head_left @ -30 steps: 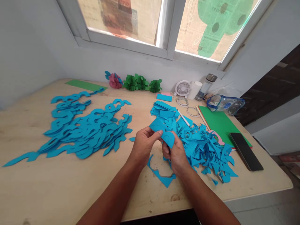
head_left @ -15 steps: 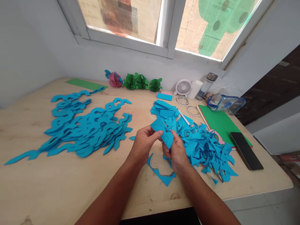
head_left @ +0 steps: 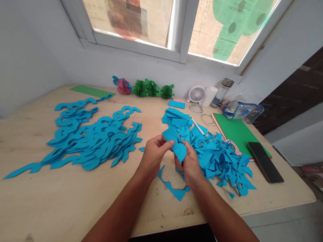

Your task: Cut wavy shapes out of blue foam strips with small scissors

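Observation:
Between my two hands is a piece of blue paper (head_left: pixel 180 152) with a curved line drawn on it and a rounded lower end. My left hand (head_left: pixel 156 149) pinches its left side, thumb on top. On the right, my right hand (head_left: pixel 190 163) has its fingers closed around the rounded end; whether anything else is in that hand is hidden. A cut blue offcut (head_left: pixel 178 194) with a scalloped inner edge lies on the table just below the hands. Beside my right hand spreads a heap of blue paper scraps (head_left: pixel 222 161).
Wavy blue paper strips (head_left: pixel 101 144) lie in layers at left. Folded blue papers (head_left: pixel 175 116), a white pen (head_left: pixel 197 126), tape rolls (head_left: pixel 196 108), a small fan (head_left: pixel 197 93) and a bottle (head_left: pixel 222 92) stand or lie behind. A phone (head_left: pixel 265 163) rests on green sheets (head_left: pixel 239 132) at right.
The rounded end of the blue paper has tilted slightly in my hands. Both hands keep nearly the same place and grip.

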Available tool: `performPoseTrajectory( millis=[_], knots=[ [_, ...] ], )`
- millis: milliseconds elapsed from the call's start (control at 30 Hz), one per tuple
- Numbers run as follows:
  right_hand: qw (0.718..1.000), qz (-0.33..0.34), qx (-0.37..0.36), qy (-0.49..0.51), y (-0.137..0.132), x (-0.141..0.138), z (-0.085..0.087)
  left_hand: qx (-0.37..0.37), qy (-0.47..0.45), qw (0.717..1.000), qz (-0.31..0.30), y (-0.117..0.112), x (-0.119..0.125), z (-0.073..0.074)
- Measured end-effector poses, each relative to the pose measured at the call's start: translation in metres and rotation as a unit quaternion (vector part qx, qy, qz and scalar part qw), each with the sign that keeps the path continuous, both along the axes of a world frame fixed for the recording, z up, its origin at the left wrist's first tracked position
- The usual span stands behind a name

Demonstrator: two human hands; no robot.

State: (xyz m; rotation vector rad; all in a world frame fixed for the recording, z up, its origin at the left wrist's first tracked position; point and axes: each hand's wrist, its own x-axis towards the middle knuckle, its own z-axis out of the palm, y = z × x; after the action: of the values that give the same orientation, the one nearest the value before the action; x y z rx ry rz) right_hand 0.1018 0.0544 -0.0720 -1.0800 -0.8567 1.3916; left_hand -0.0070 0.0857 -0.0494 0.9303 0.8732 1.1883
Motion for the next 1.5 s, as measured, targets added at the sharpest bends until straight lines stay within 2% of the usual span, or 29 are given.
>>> performPoseTrajectory(
  millis=[333, 600, 1267, 1500],
  knots=[
    [0.999, 0.023, 0.0, 0.033, -0.0023, -0.0015, 0.0048, -0.015, -0.022, 0.999, 0.047, 0.0001, 0.0015, -0.0005],
    [1.0, -0.001, -0.01, 0.014, -0.001, -0.0016, 0.0062, -0.011, 0.005, 1.0, 0.014, -0.0017, 0.0012, 0.0037],
    [0.999, 0.008, -0.018, 0.03, -0.0029, -0.0036, 0.0077, -0.019, -0.028, 0.999, 0.031, -0.0005, 0.0024, -0.0007],
    [0.999, 0.018, -0.015, 0.023, -0.0017, -0.0024, 0.0072, -0.02, -0.009, 0.999, 0.029, 0.0002, 0.0012, -0.0003]
  ],
)
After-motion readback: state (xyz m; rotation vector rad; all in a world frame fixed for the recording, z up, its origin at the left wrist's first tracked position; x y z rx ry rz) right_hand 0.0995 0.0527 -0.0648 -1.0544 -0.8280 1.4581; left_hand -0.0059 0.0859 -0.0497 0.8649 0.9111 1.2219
